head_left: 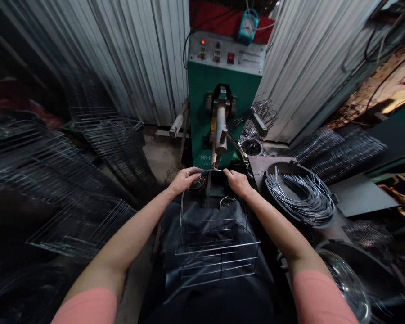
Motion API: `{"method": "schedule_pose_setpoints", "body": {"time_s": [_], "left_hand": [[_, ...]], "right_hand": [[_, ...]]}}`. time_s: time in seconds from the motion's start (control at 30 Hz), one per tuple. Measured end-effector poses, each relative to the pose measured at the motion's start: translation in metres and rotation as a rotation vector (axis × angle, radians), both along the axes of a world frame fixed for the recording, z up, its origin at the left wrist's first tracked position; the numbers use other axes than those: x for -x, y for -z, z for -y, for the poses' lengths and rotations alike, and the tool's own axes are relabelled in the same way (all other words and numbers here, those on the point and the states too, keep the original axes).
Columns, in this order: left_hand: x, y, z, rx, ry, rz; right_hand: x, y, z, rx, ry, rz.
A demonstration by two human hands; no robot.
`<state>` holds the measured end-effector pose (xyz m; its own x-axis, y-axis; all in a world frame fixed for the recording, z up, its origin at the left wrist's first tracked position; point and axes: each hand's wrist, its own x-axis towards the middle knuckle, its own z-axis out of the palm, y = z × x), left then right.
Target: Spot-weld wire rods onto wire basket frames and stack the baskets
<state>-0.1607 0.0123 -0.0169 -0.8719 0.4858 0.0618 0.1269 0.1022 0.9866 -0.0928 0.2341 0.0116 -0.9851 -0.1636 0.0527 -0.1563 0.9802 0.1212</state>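
Observation:
My left hand (185, 180) and my right hand (238, 183) both grip a bent steel wire hoop (211, 171), which arcs between them just in front of the lower electrode arm of a green spot-welding machine (222, 96). From my left hand, the wire runs down to a rectangular wire basket (216, 254) resting on my dark apron (189, 234). The wire's lower end seems to reach the basket's side. The machine's electrode holder (221, 135) stands directly above and beyond my hands.
Stacks of wire racks (91, 166) fill the left side. To the right, a round black tray (299, 195) holds bent wire rods, with a steel bowl (347, 281) below it and bundled wire frames (339, 150) behind it. Corrugated metal sheeting (310, 58) flanks the machine.

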Motion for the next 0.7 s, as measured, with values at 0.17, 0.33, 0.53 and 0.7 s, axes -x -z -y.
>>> {"method": "schedule_pose_setpoints", "body": {"time_s": [0.17, 0.33, 0.53, 0.7], "left_hand": [[0.002, -0.003, -0.008, 0.142, -0.004, -0.291], [0.005, -0.011, -0.012, 0.316, 0.022, -0.4], [0.017, -0.003, -0.019, 0.259, 0.038, -0.301], [0.027, 0.004, -0.023, 0.337, 0.063, -0.355]], "right_hand": [[0.003, 0.0, -0.006, -0.028, 0.027, 0.043], [0.009, -0.004, -0.006, -0.026, 0.035, 0.076], [0.013, -0.006, -0.002, 0.011, 0.007, 0.118], [0.024, 0.0, -0.008, 0.078, 0.008, 0.152]]}}
